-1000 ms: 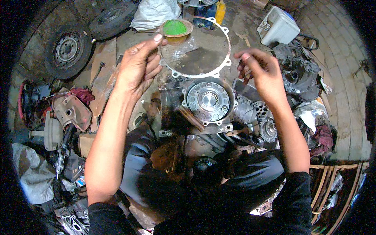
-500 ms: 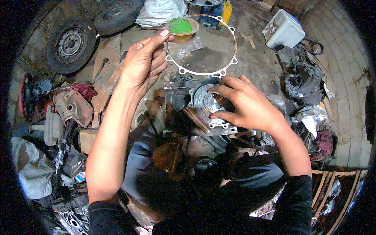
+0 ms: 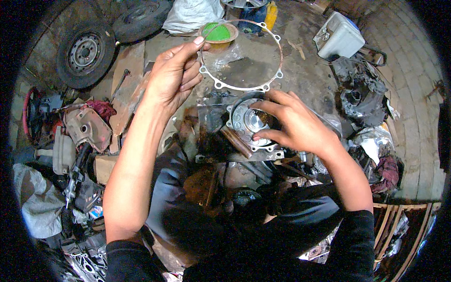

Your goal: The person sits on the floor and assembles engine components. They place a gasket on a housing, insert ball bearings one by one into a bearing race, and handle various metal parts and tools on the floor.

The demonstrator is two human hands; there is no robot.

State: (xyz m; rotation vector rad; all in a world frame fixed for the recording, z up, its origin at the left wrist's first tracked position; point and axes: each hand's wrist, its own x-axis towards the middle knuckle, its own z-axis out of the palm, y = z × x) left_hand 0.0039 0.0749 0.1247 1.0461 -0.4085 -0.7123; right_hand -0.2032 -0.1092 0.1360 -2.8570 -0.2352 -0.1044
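Stained floor [image 3: 305, 70] lay behind the work as the left hand [image 3: 171, 75] pinched a thin lobed ring [image 3: 242, 89] between fingers and thumb, aloft and apart from the round metal housing [image 3: 238, 123]. Since a second earlier, the right hand [image 3: 300, 124] had come down, fingers spread over the housing's face, their grip impossible to tell; attention had apparently turned to the housing, the ring held aside.

R hand [image 3: 298, 123] down from beside gasket ring [image 3: 242, 89], now over rnd metal drum [image 3: 244, 123].

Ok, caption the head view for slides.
Left hand pinches a lobed ring gasket; right hand over a flanged metal housing.
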